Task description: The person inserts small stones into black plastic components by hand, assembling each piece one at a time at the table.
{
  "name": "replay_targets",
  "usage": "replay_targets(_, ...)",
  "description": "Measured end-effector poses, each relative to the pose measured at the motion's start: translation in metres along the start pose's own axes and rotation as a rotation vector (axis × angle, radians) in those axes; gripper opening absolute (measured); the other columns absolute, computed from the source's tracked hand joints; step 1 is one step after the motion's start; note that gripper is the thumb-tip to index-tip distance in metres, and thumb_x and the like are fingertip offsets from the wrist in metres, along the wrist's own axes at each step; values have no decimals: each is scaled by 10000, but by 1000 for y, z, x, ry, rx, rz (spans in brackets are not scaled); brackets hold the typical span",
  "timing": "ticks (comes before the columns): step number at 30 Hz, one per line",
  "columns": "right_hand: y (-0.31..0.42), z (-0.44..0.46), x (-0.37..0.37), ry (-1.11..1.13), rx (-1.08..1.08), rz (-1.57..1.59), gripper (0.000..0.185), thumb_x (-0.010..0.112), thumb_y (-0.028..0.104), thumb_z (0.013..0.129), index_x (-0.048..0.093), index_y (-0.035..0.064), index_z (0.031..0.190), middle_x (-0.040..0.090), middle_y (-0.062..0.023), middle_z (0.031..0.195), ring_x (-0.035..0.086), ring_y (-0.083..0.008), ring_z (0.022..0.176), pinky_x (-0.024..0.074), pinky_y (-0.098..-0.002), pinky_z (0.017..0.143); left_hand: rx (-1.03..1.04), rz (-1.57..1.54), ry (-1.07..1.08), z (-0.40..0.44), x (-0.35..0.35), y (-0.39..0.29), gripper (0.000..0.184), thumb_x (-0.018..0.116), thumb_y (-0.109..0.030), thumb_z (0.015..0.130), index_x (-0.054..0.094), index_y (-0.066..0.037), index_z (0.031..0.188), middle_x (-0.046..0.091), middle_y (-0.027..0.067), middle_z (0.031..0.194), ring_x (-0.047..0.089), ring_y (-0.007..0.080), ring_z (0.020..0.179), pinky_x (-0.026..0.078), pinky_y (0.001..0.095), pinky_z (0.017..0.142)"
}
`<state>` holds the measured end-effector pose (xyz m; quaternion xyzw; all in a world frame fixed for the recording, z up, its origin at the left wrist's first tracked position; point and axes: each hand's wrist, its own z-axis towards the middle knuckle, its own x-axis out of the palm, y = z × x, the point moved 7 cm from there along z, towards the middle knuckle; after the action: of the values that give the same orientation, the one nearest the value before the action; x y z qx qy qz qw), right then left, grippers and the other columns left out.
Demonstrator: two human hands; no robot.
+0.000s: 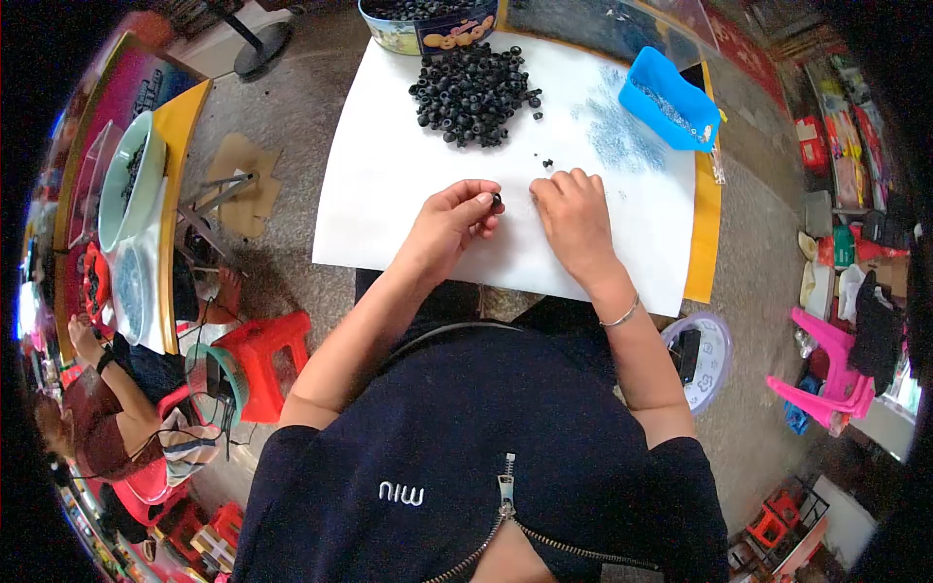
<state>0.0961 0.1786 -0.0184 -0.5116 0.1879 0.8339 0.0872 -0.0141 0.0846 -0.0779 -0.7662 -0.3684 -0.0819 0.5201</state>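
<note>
Left hand: the wearer's left hand (pixel 457 219), thumb and forefinger pinching one small black piece (pixel 497 200) just over the near middle of the sheet; other fingers curled.
Right hand: the wearer's right hand (pixel 576 219), back uppermost, fingers bent and drawn together at the sheet, to the right of the left hand and apart from it; whether anything is pinched beneath them, cannot tell.
Wrist: one thin bracelet (pixel 619 312), right arm.
Work surface: white sheet (pixel 369 194), laid on a table with a yellow edge (pixel 705 253) showing at right.
Loose bits: a few small dark bits (pixel 548 163), just beyond the right fingertips.
Main stock: one heap of black pieces (pixel 473 97), far middle of the sheet, a few strays along its right side.
Tin: one printed tin (pixel 428 41), behind the heap at the far edge, filled with similar black pieces.
Tray: one blue tray (pixel 692 92), far right, small bits inside.
Scatter: fine bluish specks (pixel 622 131), on the sheet just left of the tray.
Left side: second table with a pale green bowl (pixel 109 204) holding dark contents; a seated co-worker (pixel 107 418); red stool (pixel 262 364).
Right side: lilac basket (pixel 721 374) beside the wearer; pink stool (pixel 826 374) farther right.
</note>
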Motion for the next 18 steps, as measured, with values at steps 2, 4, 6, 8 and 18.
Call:
replay_targets(2,-1,1,-3,-6,27,43,75,641,106,774,590,90,826,552,-54,773,512,-242,783,373,-374,725,-17,-1,20,0,1,1,222,524,-128,962,568,9,1131,611,69,945,567,106,747,488,238,677)
replay_targets(4,-5,2,-11,-53,108,217,58,633,85,789,601,72,836,571,-62,793,530,-229,790,399,-357,723,-61,-6,31,-1,3,2,235,525,-127,961,562,12,1147,610,71,948,568,109,750,493,240,687)
replay_targets(6,-7,2,-17,-82,246,474,50,626,70,810,614,51,855,595,-67,828,549,-204,793,425,-330,722,-77,-110,86,1,5,6,214,513,-115,967,570,2,1137,615,53,934,569,90,747,499,219,689)
replay_targets(8,-7,-1,-14,-98,448,807,60,620,62,835,631,28,883,625,-69,879,571,-168,791,452,-293,719,-81,-193,124,1,10,9,204,510,-108,969,573,0,1130,617,45,929,571,82,745,503,208,690)
replay_targets(18,4,-10,1,-176,614,1068,117,640,78,861,642,-1,947,632,-61,930,579,-111,808,472,-248,748,-62,-252,121,-5,20,3,205,515,-85,960,567,26,1125,609,45,913,571,89,738,507,209,686)
